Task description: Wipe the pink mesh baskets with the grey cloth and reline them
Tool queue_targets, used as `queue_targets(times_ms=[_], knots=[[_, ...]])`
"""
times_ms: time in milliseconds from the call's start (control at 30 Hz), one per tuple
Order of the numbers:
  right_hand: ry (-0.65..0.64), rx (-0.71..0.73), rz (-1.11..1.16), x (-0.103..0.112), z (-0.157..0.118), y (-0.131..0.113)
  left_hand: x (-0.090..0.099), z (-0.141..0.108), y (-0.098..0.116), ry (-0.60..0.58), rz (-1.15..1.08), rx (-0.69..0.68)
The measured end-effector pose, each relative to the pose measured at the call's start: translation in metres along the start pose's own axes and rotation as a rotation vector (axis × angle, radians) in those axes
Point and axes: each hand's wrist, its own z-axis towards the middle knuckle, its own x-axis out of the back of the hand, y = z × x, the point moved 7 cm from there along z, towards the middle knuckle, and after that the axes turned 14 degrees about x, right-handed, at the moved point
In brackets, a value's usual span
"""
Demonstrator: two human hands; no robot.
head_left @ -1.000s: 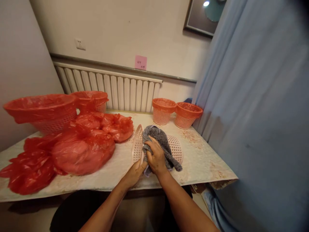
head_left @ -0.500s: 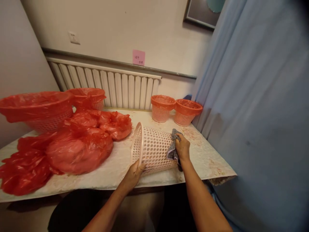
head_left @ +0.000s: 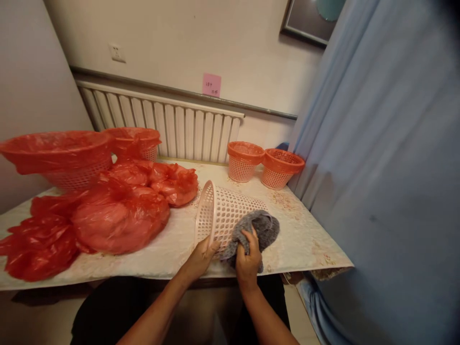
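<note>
A pale pink perforated plastic wastebasket (head_left: 230, 207) lies on its side over the table, its open mouth facing left. My left hand (head_left: 201, 258) grips its rim at the lower near edge, thumb on the outside. My right hand (head_left: 248, 258) is closed on a grey cloth (head_left: 268, 229), which is bunched against the near side of the basket wall. The cloth covers part of the basket's side and its lower right end.
Filled red plastic bags (head_left: 120, 218) lie at the left. Behind them stand baskets lined with red bags (head_left: 68, 153). Two smaller lined baskets (head_left: 246, 160) are at the back right. A blue curtain (head_left: 381, 191) hangs right of the table (head_left: 305, 249); a radiator (head_left: 190, 129) lines the wall.
My right hand has moved left and toward me with the cloth, from the basket's base end to its near side. More of the cloth shows. My left hand keeps hold of the rim.
</note>
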Motion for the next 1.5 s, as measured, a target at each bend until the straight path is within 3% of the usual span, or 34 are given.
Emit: queue_targets(times_ms=[167,400,500,600,733,833,1100,1267,1367,1500], knots=[[-0.167,0.235,0.206,-0.027,0.033,-0.058,-0.002,-0.010,0.000,0.017,0.073,-0.045],[-0.223,0.199,0.256,-0.051,0.101,-0.074,-0.003,-0.016,-0.002,-0.003,0.064,-0.002],[-0.265,0.261,0.312,-0.051,0.101,-0.085,0.000,-0.013,0.000,-0.003,0.037,-0.007],[-0.346,0.376,0.356,-0.044,0.072,-0.096,0.008,-0.010,-0.002,0.030,0.031,-0.057],[-0.456,0.484,0.263,-0.037,0.026,-0.093,0.012,-0.010,-0.009,0.038,0.061,-0.105],[-0.446,0.513,0.212,-0.039,0.021,-0.088,0.010,-0.013,-0.010,0.053,0.067,-0.119],[-0.372,0.329,0.203,-0.073,0.090,-0.088,0.013,-0.010,-0.014,0.095,0.118,-0.014],[-0.358,0.179,0.073,-0.085,0.131,-0.061,0.009,-0.019,-0.013,0.034,0.072,-0.030],[-0.367,0.159,-0.001,-0.089,0.139,-0.050,0.008,-0.020,-0.008,0.010,0.053,-0.032],[-0.355,0.217,0.005,-0.086,0.131,-0.055,0.011,-0.008,0.013,0.027,0.017,-0.015]])
